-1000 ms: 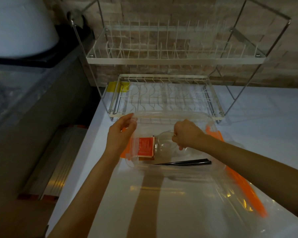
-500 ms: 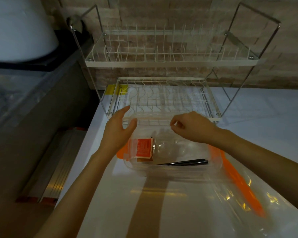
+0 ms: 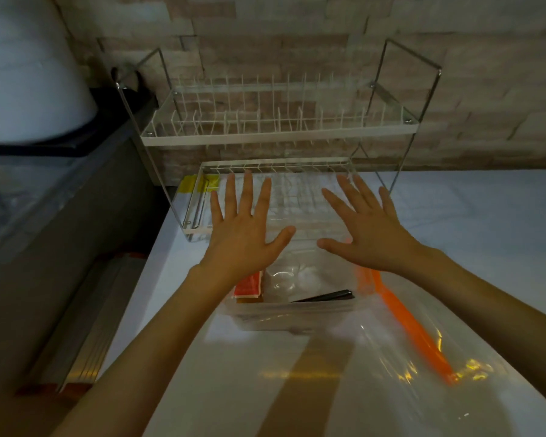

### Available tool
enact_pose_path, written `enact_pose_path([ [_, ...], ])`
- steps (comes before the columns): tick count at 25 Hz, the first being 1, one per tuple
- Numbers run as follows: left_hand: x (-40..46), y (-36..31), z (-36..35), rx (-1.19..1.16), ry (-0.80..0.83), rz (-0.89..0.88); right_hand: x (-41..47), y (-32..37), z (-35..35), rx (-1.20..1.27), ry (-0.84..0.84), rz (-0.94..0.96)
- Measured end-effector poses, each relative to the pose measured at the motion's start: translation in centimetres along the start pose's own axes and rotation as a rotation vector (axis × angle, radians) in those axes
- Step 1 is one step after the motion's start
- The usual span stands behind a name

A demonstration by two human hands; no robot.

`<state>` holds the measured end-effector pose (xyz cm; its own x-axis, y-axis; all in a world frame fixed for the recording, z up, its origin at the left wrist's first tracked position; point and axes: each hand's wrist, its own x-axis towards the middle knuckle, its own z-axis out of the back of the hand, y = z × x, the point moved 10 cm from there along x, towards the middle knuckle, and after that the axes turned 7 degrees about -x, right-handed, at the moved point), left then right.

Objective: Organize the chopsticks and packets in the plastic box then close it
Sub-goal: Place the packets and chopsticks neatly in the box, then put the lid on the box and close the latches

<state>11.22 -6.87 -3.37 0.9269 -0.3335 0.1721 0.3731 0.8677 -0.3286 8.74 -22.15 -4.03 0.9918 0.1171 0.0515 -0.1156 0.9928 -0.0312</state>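
Note:
A clear plastic box (image 3: 297,313) stands on the white counter in front of me. Inside it lie black chopsticks (image 3: 327,296), a red-orange packet (image 3: 249,286) at the left and a clear crinkled packet (image 3: 286,280) in the middle. My left hand (image 3: 245,228) and my right hand (image 3: 364,228) are spread flat, palms down, fingers apart, over the far half of the box. They seem to rest on its clear lid, which is hard to make out. Neither hand grips anything.
A two-tier white wire dish rack (image 3: 278,134) stands just behind the box against a brick wall. A clear bag with an orange strip (image 3: 413,332) lies at the right front. The counter's left edge drops to a dark surface (image 3: 60,216).
Both hands have left the box's rim and opened out flat over the box. The right hand, closed inside the box a second ago, rose out of it. The camera tilted downward.

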Motion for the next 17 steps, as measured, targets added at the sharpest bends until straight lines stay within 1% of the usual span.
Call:
enact_pose_path([
  [5,-0.4,-3.9,-1.0,0.021,0.071,-0.069,-2.5,-2.8,0.3,0.018,0.012,-0.094],
  [9,-0.7,-9.3,-2.2,0.014,0.106,-0.163,-5.5,-6.1,0.9,0.028,-0.027,-0.162],
  [17,-3.5,-19.8,-7.2,-0.053,0.253,-0.284,-12.0,-13.4,-1.4,0.051,0.084,-0.323],
])
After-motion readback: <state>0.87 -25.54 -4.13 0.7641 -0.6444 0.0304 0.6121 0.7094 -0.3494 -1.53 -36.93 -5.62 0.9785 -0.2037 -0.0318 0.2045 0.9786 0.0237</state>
